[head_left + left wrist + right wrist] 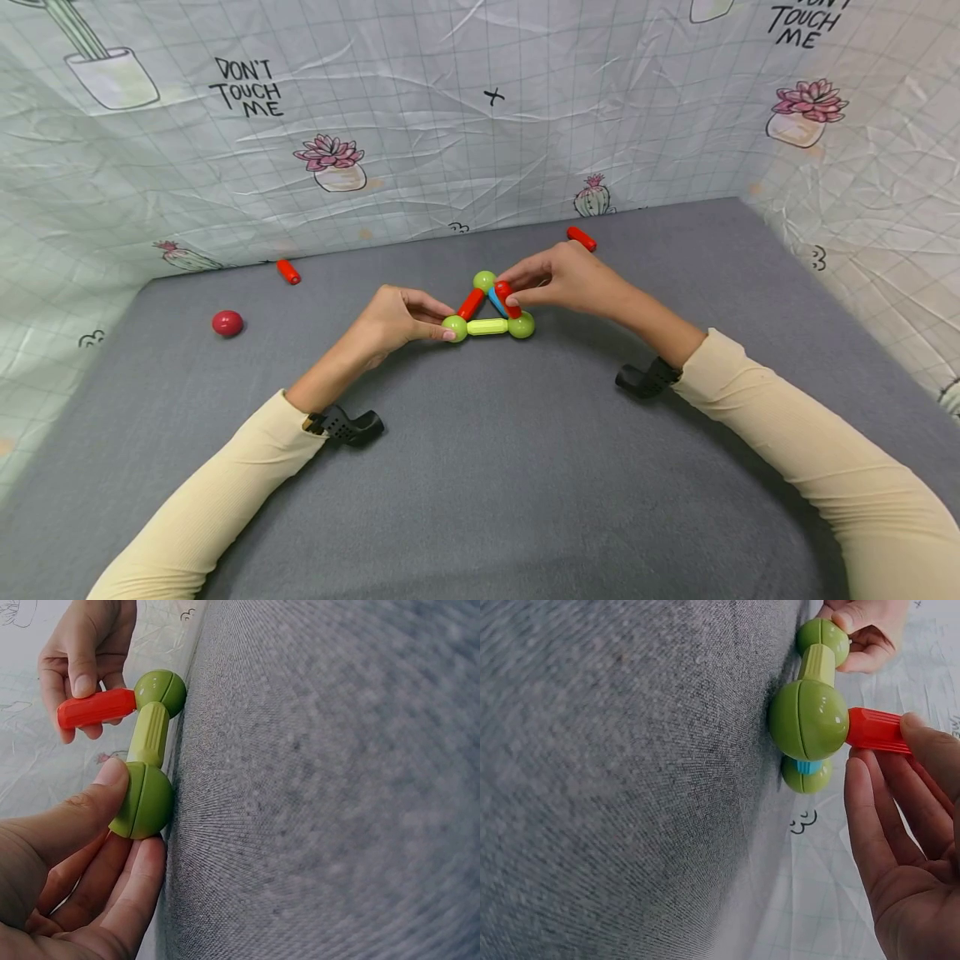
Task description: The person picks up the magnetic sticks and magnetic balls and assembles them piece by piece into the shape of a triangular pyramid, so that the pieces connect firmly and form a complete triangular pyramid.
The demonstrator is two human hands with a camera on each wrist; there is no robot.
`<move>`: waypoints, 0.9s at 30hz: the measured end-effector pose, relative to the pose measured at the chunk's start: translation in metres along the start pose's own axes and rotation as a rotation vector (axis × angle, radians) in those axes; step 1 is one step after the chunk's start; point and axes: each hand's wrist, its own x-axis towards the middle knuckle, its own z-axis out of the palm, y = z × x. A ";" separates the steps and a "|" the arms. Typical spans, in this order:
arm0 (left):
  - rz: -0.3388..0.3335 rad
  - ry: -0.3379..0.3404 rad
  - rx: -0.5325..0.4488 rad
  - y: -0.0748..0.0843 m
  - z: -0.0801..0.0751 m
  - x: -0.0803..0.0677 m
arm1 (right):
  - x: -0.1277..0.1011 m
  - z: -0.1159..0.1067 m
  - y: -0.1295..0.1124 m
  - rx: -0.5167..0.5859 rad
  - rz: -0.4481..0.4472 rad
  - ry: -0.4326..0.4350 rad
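Observation:
A triangle of green balls and coloured rods lies on the grey surface. My left hand [397, 321] pinches its left front ball [454, 327] between thumb and fingers. From there a yellow-green rod [487, 327] runs to the right front ball [521, 325]. A red side rod [471, 304] and a partly covered blue rod [495, 301] lead to the back ball [484, 282]. Another red rod [877, 730] stands up from the right front ball, its end touching that ball. My right hand [573, 279] holds this upright rod between thumb and fingers.
At the far left lie a loose red rod [288, 272] and a dark red ball [227, 323]. One more red rod [582, 238] lies behind my right hand. A printed cloth [420, 125] hangs along the back edge of the grey surface [480, 467].

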 end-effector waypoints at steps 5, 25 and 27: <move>-0.001 -0.001 0.002 0.000 0.000 0.000 | 0.000 0.000 0.001 -0.014 -0.002 0.005; -0.004 -0.009 0.012 0.000 -0.001 -0.001 | -0.011 -0.045 0.031 -0.175 -0.039 0.098; -0.003 -0.007 0.010 0.000 -0.001 0.000 | -0.013 -0.058 0.042 -0.263 0.008 0.137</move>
